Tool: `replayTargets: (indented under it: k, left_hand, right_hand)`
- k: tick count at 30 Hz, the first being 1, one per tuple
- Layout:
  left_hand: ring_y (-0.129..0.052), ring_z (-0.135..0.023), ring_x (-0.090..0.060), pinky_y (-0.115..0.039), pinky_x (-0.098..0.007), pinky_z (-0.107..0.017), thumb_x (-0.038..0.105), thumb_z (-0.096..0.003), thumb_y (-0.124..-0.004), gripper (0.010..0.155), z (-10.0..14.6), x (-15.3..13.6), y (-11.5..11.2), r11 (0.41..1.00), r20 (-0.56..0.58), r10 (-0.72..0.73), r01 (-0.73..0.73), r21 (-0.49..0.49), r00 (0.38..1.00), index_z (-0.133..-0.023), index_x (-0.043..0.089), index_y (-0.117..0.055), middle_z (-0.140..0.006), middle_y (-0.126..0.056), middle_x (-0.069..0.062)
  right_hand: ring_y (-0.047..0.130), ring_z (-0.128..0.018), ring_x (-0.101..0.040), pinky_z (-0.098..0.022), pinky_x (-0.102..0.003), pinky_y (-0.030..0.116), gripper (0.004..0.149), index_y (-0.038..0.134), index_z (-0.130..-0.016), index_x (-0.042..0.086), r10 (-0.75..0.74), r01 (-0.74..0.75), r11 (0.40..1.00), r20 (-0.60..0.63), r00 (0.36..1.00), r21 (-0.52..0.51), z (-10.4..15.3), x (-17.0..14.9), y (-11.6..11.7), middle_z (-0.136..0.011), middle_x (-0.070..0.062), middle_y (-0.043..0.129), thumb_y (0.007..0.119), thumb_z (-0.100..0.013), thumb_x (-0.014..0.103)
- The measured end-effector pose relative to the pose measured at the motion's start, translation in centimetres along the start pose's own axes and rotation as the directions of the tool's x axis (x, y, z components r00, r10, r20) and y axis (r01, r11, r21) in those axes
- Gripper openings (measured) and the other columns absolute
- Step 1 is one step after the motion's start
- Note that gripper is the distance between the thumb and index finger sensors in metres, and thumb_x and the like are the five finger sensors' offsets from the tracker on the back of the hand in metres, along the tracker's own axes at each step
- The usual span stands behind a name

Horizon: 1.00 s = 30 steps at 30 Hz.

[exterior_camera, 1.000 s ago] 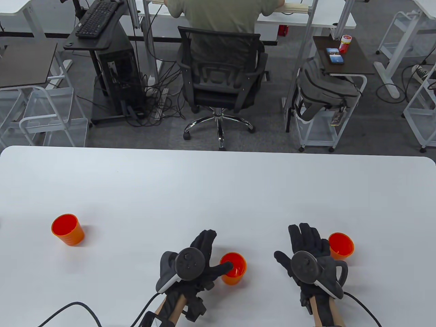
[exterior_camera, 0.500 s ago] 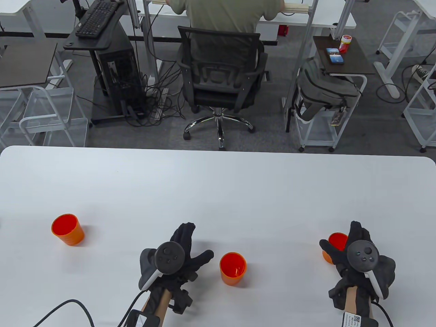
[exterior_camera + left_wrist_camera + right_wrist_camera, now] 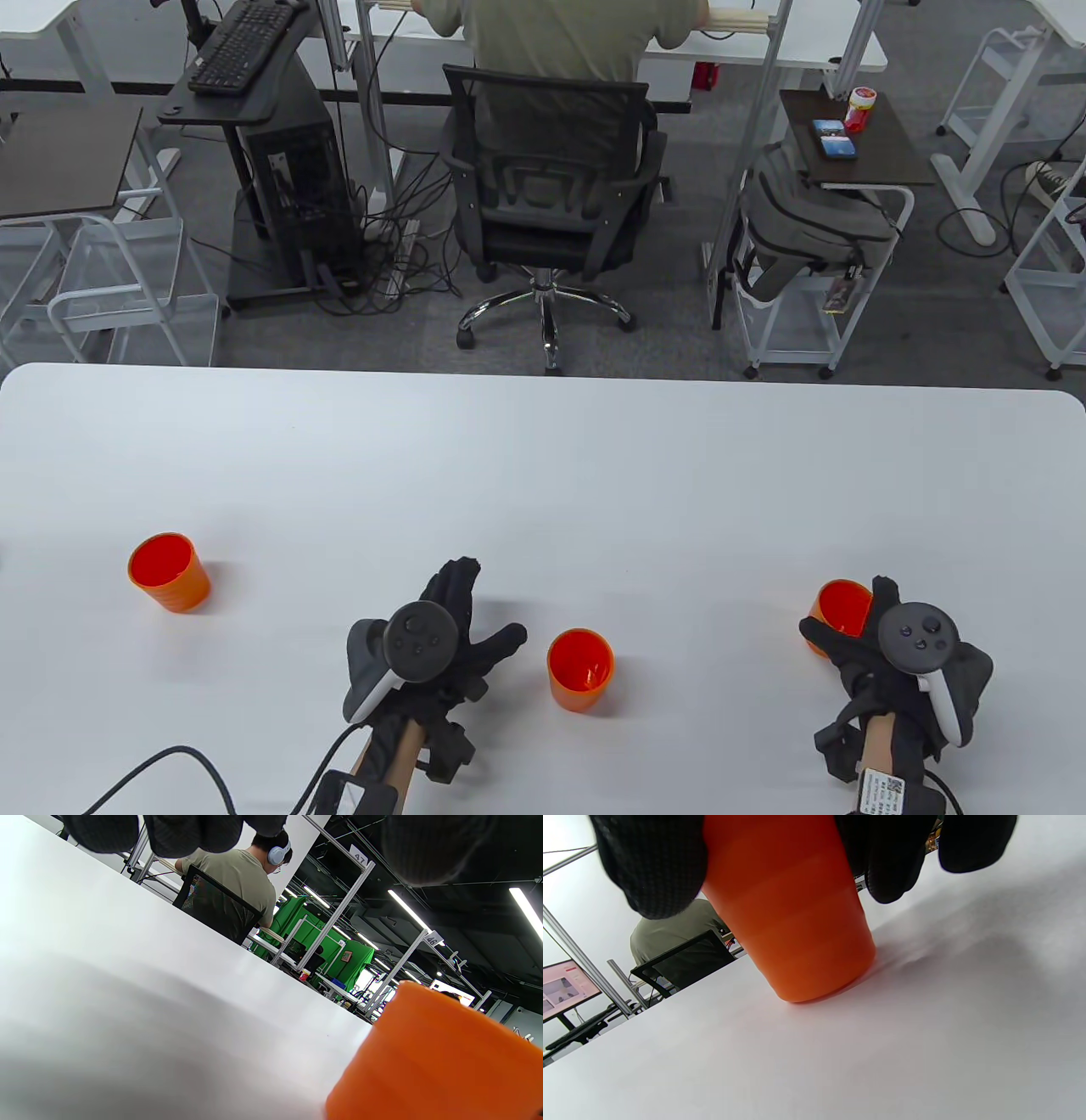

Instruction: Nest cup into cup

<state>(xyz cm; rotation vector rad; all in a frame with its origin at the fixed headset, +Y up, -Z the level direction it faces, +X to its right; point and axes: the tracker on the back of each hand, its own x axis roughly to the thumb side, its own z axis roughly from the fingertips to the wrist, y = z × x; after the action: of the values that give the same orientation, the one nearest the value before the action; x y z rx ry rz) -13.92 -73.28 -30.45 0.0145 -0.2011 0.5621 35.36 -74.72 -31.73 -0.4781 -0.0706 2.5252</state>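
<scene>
Three orange cups stand upright on the white table: one at the left, one at the middle front, one at the right. My left hand lies open just left of the middle cup without touching it; that cup fills the left wrist view's lower right. My right hand grips the right cup, thumb on its left side and fingers on its right. In the right wrist view the cup stands on the table between thumb and fingers.
Beyond the table's far edge a person sits in a black office chair. A computer cart and a small side table stand there too. A cable trails from my left wrist at the front.
My left hand has let go of the middle cup's rim and drawn back to the left. My right hand has moved right and closed around the right cup.
</scene>
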Motion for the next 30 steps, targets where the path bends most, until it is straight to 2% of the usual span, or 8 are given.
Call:
replayTargets:
  k: [7, 11, 19, 24, 30]
  left_hand:
    - [-0.059, -0.107, -0.054, -0.061, -0.07, -0.072, 0.07, -0.0488, -0.07, 0.101, 0.0, -0.1, 0.0, 1.0, 0.0, -0.002, 0.002, 0.003, 1.0, -0.117, 0.003, -0.037, -0.122, -0.049, -0.029]
    - [-0.059, -0.107, -0.054, -0.061, -0.07, -0.072, 0.07, -0.0489, -0.07, 0.1, -0.1, -0.1, 0.0, 1.0, 0.0, -0.004, 0.004, 0.005, 1.0, -0.117, 0.003, -0.037, -0.122, -0.049, -0.029]
    - [-0.058, -0.107, -0.054, -0.061, -0.07, -0.072, 0.07, -0.049, -0.07, 0.1, -0.1, -0.1, -0.1, 1.0, 0.005, -0.017, 0.017, 0.0, 1.0, -0.117, 0.004, -0.037, -0.122, -0.049, -0.029]
    - [-0.058, -0.107, -0.054, -0.061, -0.07, -0.072, 0.07, -0.049, -0.07, 0.1, -0.1, 0.0, -0.2, 1.0, 0.01, -0.021, 0.021, -0.004, 1.0, -0.117, 0.003, -0.037, -0.122, -0.049, -0.029]
    - [-0.058, -0.107, -0.054, -0.061, -0.07, -0.072, 0.07, -0.0489, -0.07, 0.1, -0.1, -0.1, -0.2, 1.0, 0.007, -0.02, 0.02, 0.0, 1.0, -0.117, 0.003, -0.037, -0.122, -0.049, -0.03]
  right_hand:
    - [0.076, -0.091, -0.047, -0.065, -0.066, 0.062, 0.102, 0.037, -0.113, -0.003, -0.1, 0.099, 0.994, 0.001, 0.995, -0.042, 0.2, -0.1, 0.0, -0.109, -0.03, 0.057, 0.09, -0.044, 0.051]
    - [0.077, -0.09, -0.047, -0.064, -0.068, 0.063, 0.103, 0.039, -0.113, -0.001, -0.138, 0.141, 0.988, 0.063, 0.988, -0.054, 0.6, 1.2, -0.6, -0.108, -0.029, 0.058, 0.091, -0.043, 0.053]
    - [0.078, -0.089, -0.047, -0.062, -0.067, 0.066, 0.104, 0.041, -0.114, -0.001, -0.158, 0.177, 0.984, 0.331, 0.931, -0.03, 3.0, 8.2, -1.3, -0.108, -0.027, 0.06, 0.091, -0.043, 0.056]
    - [0.079, -0.088, -0.046, -0.061, -0.067, 0.067, 0.104, 0.042, -0.114, -0.002, -0.168, 0.16, 0.985, 0.505, 0.846, 0.06, 5.7, 13.6, -0.2, -0.107, -0.028, 0.062, 0.09, -0.043, 0.057]
    - [0.08, -0.087, -0.046, -0.061, -0.067, 0.067, 0.104, 0.042, -0.114, -0.002, -0.205, 0.126, 0.978, 0.63, 0.749, 0.168, 8.9, 18.0, 1.9, -0.106, -0.027, 0.063, 0.09, -0.043, 0.058]
